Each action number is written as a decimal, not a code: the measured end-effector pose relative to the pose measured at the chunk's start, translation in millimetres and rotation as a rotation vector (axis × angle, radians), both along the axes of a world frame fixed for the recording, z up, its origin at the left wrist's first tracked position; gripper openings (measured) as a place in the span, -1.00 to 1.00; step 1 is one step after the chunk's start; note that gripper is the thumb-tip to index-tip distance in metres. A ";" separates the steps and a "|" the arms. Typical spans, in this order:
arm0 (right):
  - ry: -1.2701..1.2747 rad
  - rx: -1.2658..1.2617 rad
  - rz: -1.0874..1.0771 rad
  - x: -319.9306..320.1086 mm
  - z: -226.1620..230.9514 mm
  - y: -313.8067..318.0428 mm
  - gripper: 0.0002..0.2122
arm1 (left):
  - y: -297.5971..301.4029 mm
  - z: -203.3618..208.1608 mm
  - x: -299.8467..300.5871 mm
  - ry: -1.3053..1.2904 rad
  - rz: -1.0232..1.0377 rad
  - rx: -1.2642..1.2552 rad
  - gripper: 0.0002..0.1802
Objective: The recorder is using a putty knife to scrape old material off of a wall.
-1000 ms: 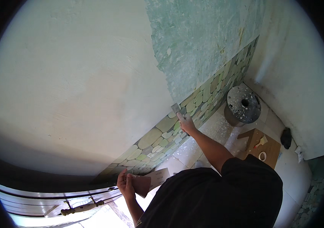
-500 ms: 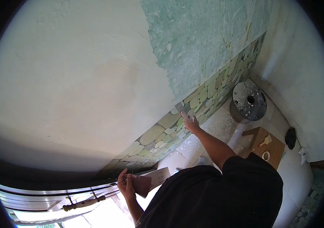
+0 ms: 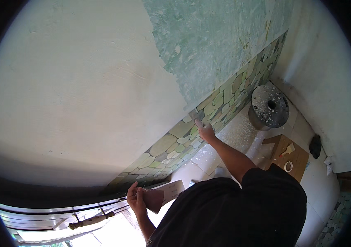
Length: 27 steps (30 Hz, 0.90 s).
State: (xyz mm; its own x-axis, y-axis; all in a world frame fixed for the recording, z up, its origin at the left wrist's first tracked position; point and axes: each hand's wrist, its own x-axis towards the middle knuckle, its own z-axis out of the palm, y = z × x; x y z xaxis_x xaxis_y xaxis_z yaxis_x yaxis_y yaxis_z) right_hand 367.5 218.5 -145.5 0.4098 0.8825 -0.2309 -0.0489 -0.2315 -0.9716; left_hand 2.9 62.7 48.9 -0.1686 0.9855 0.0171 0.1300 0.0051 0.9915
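My right hand reaches forward, fingers wrapped round a putty knife. Its blade lies at the seam where the wall meets a band of green stone tiles. Smooth whitish plaster covers the wall on the left, ending in a ragged edge against a bare pale-green patch. Low on the left, my left hand pinches a curled sheet of sandpaper, reddish-brown on one face and white with print on the other. It is held away from the wall.
A splattered metal drum with a holed top stands in the far right corner. Nearer is a small wooden stool carrying a tape roll and a brush-like tool. White flecks dot the floor. A door handle juts out at lower left.
The wall's plaster edge sits slightly farther up and left in the picture. Both hands keep their grips; the putty knife remains at the seam with hardly any shift.
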 end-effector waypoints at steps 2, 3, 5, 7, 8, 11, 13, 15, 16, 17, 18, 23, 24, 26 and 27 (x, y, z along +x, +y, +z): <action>0.052 0.065 0.021 -13.4 37.1 24.4 -0.46 | -0.8 -0.7 -0.7 -0.010 0.020 0.001 -0.68; 0.101 0.131 0.033 -19.0 57.7 32.1 -0.46 | -2.4 -0.5 -1.0 -0.023 0.030 0.004 -0.68; 0.103 0.187 0.044 -21.4 70.5 33.8 -0.45 | -1.2 -2.1 -1.8 -0.022 0.009 0.016 -0.68; 0.101 0.249 0.055 -18.7 69.2 32.3 -0.44 | 2.3 -3.7 -1.7 -0.024 -0.012 0.034 -0.68; 0.077 0.210 0.039 -16.5 61.5 25.7 -0.44 | 3.8 -4.0 -2.1 -0.034 -0.006 0.027 -0.68; 0.046 0.092 0.020 -16.0 42.0 -0.8 -0.47 | 2.8 -6.3 -5.6 -0.037 0.004 0.033 -0.69; 0.034 0.011 -0.002 -12.5 39.3 -2.4 -0.49 | 2.1 -6.8 -3.5 -0.033 -0.012 0.043 -0.69; 0.004 0.186 -0.001 -10.9 40.6 12.6 -0.48 | 1.0 -6.7 -0.6 -0.071 0.005 0.032 -0.69; 0.003 0.184 -0.005 -12.8 45.5 17.5 -0.48 | 0.8 -7.7 -0.8 -0.071 0.002 0.031 -0.69; 0.022 0.194 0.001 -14.6 50.3 21.9 -0.48 | 1.1 -9.4 -0.9 -0.050 -0.008 0.032 -0.69; 0.043 0.205 0.014 -18.0 56.3 24.7 -0.47 | 1.6 -8.6 -1.1 -0.028 -0.011 0.036 -0.70; 0.055 0.136 -0.004 -13.7 47.9 1.0 -0.45 | 1.1 -3.5 0.3 -0.060 -0.007 0.023 -0.70; 0.026 0.048 0.023 -10.3 45.1 -1.5 -0.43 | 2.9 -4.1 0.5 -0.069 -0.020 0.030 -0.70; 0.008 0.040 0.015 -11.5 40.1 0.1 -0.46 | 3.1 -6.3 -2.8 -0.065 -0.007 0.045 -0.70; -0.010 0.029 0.008 -11.3 40.0 0.8 -0.47 | 2.5 -8.6 -3.8 -0.061 0.007 0.056 -0.69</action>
State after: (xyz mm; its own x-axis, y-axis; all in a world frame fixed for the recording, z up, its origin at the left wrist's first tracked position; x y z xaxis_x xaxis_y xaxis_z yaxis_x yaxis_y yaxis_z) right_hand 356.2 219.4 -105.5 0.4045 0.8921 -0.2015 -0.0377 -0.2039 -0.9783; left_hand -0.9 65.3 40.3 -0.1779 0.9821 0.0618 0.0700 -0.0501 0.9963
